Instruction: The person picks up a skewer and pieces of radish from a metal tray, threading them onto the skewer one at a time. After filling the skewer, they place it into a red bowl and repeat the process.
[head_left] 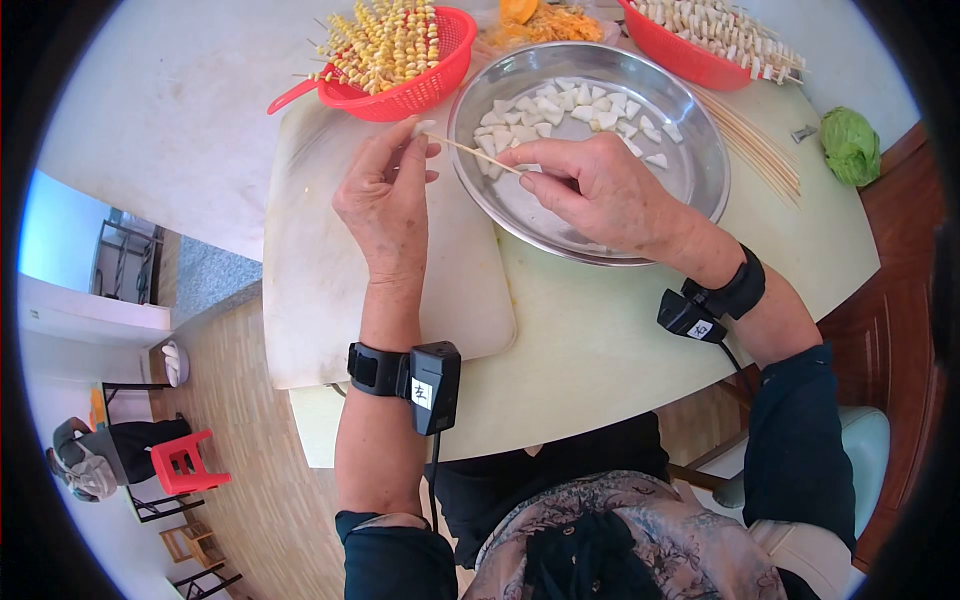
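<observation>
My right hand pinches a thin wooden skewer near one end, and the stick slants up to the left. Between the fingertips of my left hand is a small white wedge-shaped piece, right at the skewer's far tip. Beneath my right hand stands a wide steel basin with many similar white pieces spread over its bottom. A white cutting board lies under my left hand and wrist.
Red baskets of loaded skewers stand at the back left and back right. Orange shreds lie between them. Bare skewers and a green cabbage are on the right. A red stool stands beyond, near another person.
</observation>
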